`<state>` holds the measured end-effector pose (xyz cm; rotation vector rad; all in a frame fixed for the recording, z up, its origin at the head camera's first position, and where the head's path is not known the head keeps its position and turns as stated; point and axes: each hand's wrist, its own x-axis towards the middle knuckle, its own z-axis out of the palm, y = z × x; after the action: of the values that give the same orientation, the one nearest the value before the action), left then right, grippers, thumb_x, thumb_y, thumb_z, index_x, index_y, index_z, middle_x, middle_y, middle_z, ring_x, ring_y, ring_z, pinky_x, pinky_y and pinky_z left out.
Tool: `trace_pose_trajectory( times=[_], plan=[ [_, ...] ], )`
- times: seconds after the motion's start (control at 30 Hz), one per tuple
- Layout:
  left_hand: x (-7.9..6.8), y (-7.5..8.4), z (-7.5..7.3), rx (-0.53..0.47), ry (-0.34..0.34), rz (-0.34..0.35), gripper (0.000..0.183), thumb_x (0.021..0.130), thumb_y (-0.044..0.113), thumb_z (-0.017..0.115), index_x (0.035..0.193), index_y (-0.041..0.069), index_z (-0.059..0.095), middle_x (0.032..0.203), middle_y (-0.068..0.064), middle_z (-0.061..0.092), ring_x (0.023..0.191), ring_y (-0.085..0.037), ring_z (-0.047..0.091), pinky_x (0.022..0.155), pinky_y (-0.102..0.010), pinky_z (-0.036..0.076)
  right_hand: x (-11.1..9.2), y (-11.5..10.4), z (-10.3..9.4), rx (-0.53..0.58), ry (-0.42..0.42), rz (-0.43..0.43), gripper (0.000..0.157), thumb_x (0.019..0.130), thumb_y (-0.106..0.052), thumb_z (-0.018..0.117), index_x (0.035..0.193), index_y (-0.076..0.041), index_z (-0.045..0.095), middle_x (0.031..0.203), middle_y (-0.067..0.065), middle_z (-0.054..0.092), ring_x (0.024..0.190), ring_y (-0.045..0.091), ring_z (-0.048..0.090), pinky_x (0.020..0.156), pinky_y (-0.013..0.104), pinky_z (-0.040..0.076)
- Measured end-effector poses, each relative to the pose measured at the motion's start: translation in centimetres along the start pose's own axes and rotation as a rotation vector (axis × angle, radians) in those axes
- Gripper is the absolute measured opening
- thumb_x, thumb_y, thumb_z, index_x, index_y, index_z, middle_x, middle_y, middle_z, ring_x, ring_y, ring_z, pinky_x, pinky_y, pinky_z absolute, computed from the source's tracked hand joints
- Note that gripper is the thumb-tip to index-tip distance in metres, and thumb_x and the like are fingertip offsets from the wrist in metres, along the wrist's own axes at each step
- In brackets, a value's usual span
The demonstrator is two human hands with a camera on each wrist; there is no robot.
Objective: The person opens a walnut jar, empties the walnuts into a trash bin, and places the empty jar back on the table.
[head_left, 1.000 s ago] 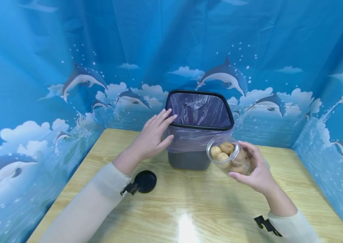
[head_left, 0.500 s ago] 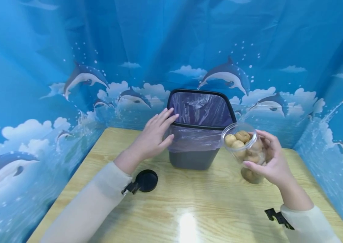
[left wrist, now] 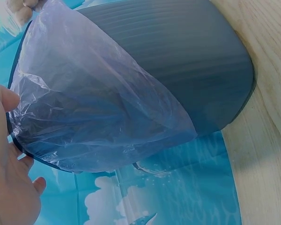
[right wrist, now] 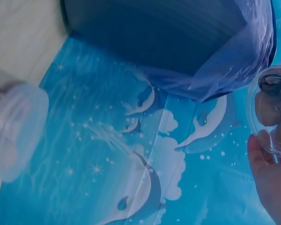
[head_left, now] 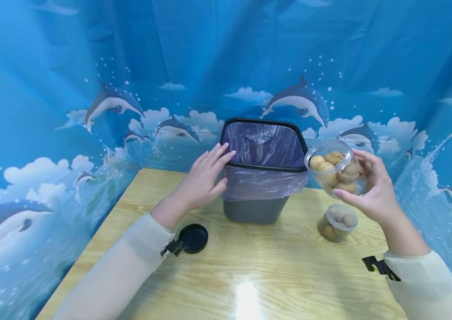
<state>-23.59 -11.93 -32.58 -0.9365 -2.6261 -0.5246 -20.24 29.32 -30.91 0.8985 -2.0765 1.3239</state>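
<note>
My right hand (head_left: 378, 189) grips a clear plastic jar (head_left: 354, 184), raised over the table and tilted with its uncovered mouth to the left. Several round tan-brown pieces (head_left: 326, 167), whose kind I cannot tell, fill it. A grey trash bin (head_left: 252, 211) stands left of this jar, with a translucent purple bag (head_left: 266, 184) folded over its black rim (head_left: 264, 167). My left hand (head_left: 203, 178) lies at the bin's left rim, fingers extended and thumb apart. In the left wrist view the left thumb (left wrist: 8, 97) is beside the bag.
Below the raised jar, a second jar (head_left: 337, 223) of similar pieces stands on the wooden table (head_left: 290, 275), its top covered by a translucent lid. A round black lid (head_left: 193, 238) lies near my left wrist. A blue dolphin-print curtain (head_left: 194, 58) surrounds the table.
My right hand has moved right and upward with the jar, away from the bin's front. This uncovers the second jar on the table. My left hand stays at the rim.
</note>
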Motion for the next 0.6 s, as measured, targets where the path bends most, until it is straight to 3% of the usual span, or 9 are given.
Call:
trace_pose_trajectory(
  times=[0.1,0.37,0.6],
  plan=[
    [0.0,-0.1,0.0,0.004,-0.002,0.001,0.067,0.101,0.029,0.048,0.161,0.02,0.02,0.168,-0.003,0.007,0.153,-0.019,-0.002,0.123,-0.047,0.004,0.7,0.0,-0.4,-0.108,-0.017,0.009,0.101,0.06,0.03,0.074,0.149,0.003,0.034,0.129,-0.005,0.055,0.114,0.009,0.054,0.093,0.015,0.042],
    [0.0,-0.1,0.1,0.005,0.001,0.009,0.066,0.102,0.03,0.047,0.161,0.019,0.019,0.168,-0.004,0.007,0.153,-0.019,-0.002,0.123,-0.048,0.004,2.2,-0.1,-1.2,-0.166,-0.03,0.02,0.103,0.059,0.028,0.076,0.149,0.0,0.036,0.137,-0.007,0.051,0.118,0.008,0.051,0.093,0.013,0.041],
    [0.0,-0.2,0.1,0.01,0.008,0.015,0.065,0.103,0.033,0.045,0.161,0.019,0.02,0.168,-0.005,0.008,0.154,-0.021,-0.001,0.122,-0.048,0.004,3.4,-0.7,-1.4,-0.192,-0.055,0.057,0.104,0.06,0.027,0.077,0.151,-0.006,0.038,0.132,-0.009,0.051,0.116,0.007,0.05,0.093,0.011,0.04]
  ],
)
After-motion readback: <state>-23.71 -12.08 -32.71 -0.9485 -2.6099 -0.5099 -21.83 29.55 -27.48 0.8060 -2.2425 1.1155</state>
